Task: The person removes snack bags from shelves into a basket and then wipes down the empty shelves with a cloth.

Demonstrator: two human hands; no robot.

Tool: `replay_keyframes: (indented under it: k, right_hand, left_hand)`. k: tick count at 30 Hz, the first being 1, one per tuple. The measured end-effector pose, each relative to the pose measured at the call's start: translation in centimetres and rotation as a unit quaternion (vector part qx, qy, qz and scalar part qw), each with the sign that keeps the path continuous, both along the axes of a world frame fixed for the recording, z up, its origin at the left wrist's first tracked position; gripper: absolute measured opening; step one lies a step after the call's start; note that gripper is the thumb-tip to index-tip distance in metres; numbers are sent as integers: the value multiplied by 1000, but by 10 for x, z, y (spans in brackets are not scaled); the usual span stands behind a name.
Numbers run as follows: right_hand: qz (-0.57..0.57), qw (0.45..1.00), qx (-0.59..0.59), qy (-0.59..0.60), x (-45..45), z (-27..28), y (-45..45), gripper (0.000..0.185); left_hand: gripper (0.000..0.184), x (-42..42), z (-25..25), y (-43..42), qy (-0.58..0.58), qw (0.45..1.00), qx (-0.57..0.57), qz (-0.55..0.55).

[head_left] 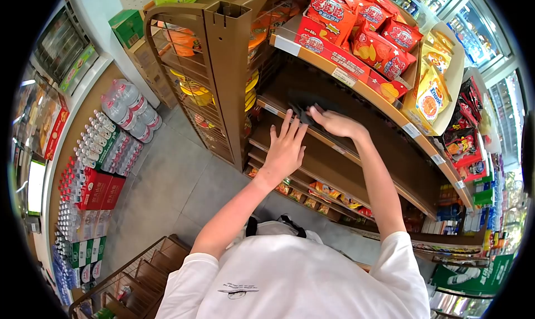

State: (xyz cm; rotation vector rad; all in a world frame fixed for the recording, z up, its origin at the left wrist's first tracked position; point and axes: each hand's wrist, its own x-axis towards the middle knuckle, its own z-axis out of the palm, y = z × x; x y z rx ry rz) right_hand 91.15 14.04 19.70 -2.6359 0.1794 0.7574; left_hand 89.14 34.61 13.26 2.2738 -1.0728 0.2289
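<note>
A dark, thin item (301,103), blurred and perhaps a cloth, lies at the front left of a brown shelf (384,157). My right hand (337,124) is over that shelf with its fingers closed on the dark item; some of the fingers are hidden. Just left of it, my left hand (283,152) is at the shelf's front edge, fingers stretched and spread, with the fingertips by the dark item. White price labels (271,109) run along the shelf edge.
Red snack bags (334,12) and orange-and-white bags (432,96) fill boxes on the shelf above. A brown metal post (225,85) stands left of my hands. Bottled water packs (131,110) line the far left. A wire rack (139,269) is at the lower left.
</note>
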Motion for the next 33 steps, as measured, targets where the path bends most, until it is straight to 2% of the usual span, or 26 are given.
replay_keyframes:
  k: [2, 3, 4, 7, 12, 13, 20, 24, 27, 31, 33]
  right_hand:
    - [-40, 982, 178, -44, 15, -15, 7, 80]
    - [21, 971, 229, -71, 26, -19, 10, 80]
    - [18, 970, 233, -71, 37, -20, 17, 80]
    - [28, 968, 211, -134, 63, -24, 27, 66]
    - [82, 959, 41, -267, 69, -41, 33, 58]
    - [95, 970, -4, -225, 69, -40, 34, 64]
    - [143, 969, -31, -201, 48, -53, -7, 68]
    - [153, 956, -77, -237, 52, -59, 1, 64]
    - [160, 925, -119, -322, 76, -73, 11, 67]
    - [76, 933, -161, -313, 116, -75, 19, 65]
    - [46, 942, -133, -305, 122, -76, 13, 64]
  left_hand:
    - [67, 0, 0, -1, 2, 1000, 0, 1]
    - [68, 0, -1, 0, 3, 1000, 0, 1]
    - [68, 1, 0, 0, 4, 1000, 4, -1]
    - [68, 3, 3, -1, -9, 1000, 1, -7]
    - [69, 5, 0, 0, -4, 1000, -3, -11]
    - [69, 5, 0, 0, -1, 1000, -3, -11]
    - [67, 3, 0, -4, -6, 1000, -18, -12]
    - [68, 6, -1, -1, -5, 999, -34, 1]
    - [69, 6, 2, 0, 2, 1000, -31, -3]
    - [68, 7, 3, 0, -4, 1000, -20, -7]
    - [67, 7, 3, -1, -11, 1000, -5, 12]
